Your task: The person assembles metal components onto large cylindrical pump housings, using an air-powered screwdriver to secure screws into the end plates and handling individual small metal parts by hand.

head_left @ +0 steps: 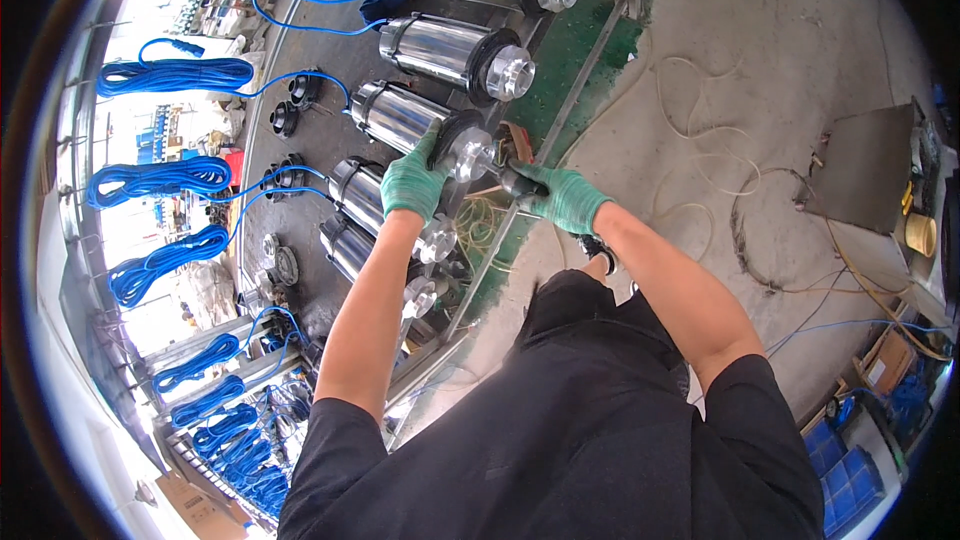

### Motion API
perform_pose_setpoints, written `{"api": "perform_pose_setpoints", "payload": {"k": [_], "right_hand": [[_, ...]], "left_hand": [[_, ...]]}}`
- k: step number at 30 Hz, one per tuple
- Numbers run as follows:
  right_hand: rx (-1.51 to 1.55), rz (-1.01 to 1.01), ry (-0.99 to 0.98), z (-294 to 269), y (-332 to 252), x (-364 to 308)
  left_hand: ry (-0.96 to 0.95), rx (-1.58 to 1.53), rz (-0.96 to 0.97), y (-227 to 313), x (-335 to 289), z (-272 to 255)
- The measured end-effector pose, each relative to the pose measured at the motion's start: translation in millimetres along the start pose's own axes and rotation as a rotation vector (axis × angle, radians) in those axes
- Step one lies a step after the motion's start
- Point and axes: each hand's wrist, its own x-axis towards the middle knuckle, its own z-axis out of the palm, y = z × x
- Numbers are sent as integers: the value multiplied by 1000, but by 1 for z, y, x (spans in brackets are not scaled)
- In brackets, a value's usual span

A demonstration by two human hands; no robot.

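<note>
Cylinder near bench edge, floor beyond

On the bench I count at least five silver cylinders; left of it, at least six blue coils; by it, my two hands.

No words or numbers can be read; the pale patch on the brown cardboard is too small.
</note>
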Motion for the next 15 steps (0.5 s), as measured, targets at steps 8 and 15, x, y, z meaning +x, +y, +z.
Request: {"api": "perform_pose_setpoints", "payload": {"k": [8, 15], "right_hand": [[-268, 91, -99, -13, -44, -8], [-264, 103, -78, -16, -14, -19]], "left_hand": [[9, 15, 18, -11, 1, 6], [17, 42, 53, -4, 0, 0]]}}
